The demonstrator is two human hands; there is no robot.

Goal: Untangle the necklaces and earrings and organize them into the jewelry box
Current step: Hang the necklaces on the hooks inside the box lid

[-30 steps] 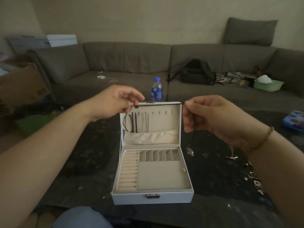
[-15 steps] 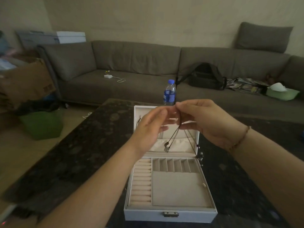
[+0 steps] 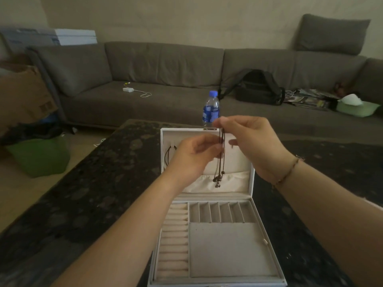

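Dark cord necklace (image 3: 221,160) pinched by both hands, right hand (image 3: 251,145) above, left hand (image 3: 193,156) lower, over open jewelry box (image 3: 209,245)

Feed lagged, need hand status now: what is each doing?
Left hand: fingers pinch the dark cord necklace lower down.
Right hand: fingers pinch the same necklace at its top.

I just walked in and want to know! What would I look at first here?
First, the two hands in the middle: the right hand pinches a dark cord necklace that hangs down, and the left hand holds it lower. Right below sits the open white jewelry box on the dark table. Behind it stands a blue bottle.
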